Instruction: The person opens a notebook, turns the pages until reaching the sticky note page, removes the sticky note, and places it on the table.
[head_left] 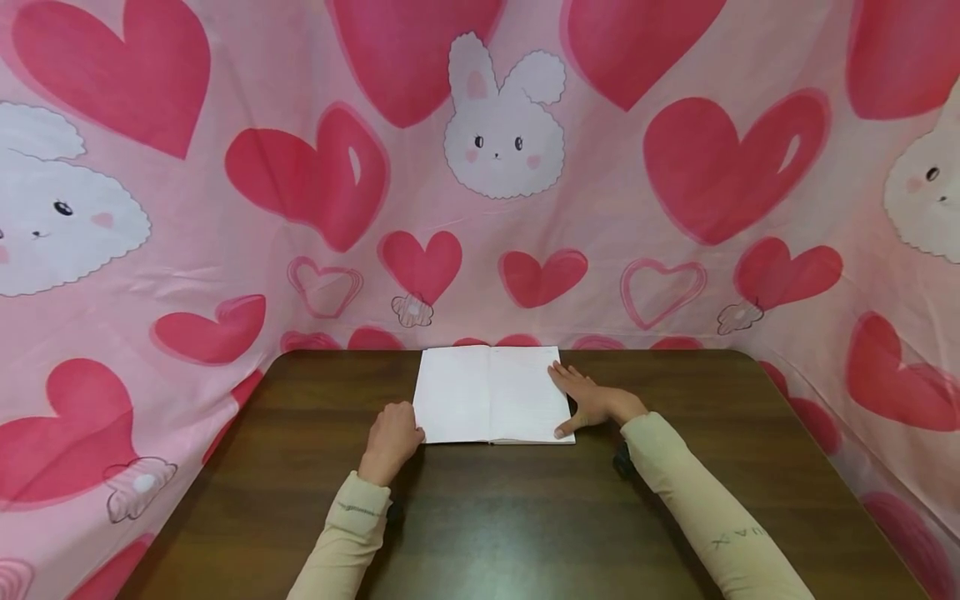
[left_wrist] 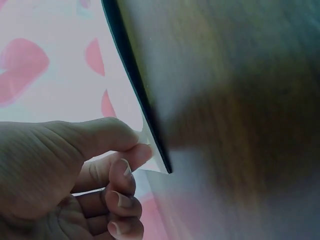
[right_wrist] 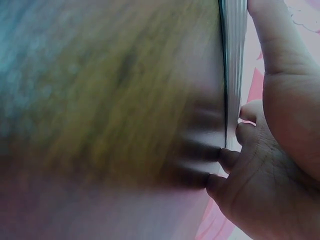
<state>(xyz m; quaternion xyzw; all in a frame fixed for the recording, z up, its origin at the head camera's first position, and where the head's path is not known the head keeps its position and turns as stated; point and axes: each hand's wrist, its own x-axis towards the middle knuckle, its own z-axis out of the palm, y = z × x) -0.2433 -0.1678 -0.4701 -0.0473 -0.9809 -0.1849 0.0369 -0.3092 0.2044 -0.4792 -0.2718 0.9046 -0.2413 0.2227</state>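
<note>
An open notebook (head_left: 453,392) with white pages and a dark cover lies at the table's far edge, its spine in the middle. At its near left corner my left hand (head_left: 392,433) pinches page paper between thumb and forefinger; in the left wrist view the pinched page corner (left_wrist: 155,162) shows beside the dark cover edge (left_wrist: 131,75), the other fingers curled. My right hand (head_left: 592,398) rests on the right-hand page's outer edge, fingers spread and thumb near the lower corner. The right wrist view shows that hand (right_wrist: 280,145) along the stack of page edges (right_wrist: 235,65).
The brown wooden table (head_left: 480,517) extends to both sides and in front of the notebook. A pink cloth (head_left: 495,225) with hearts and rabbit faces hangs behind the table and along both sides. Dark wrist devices (head_left: 622,460) sit under the sleeves.
</note>
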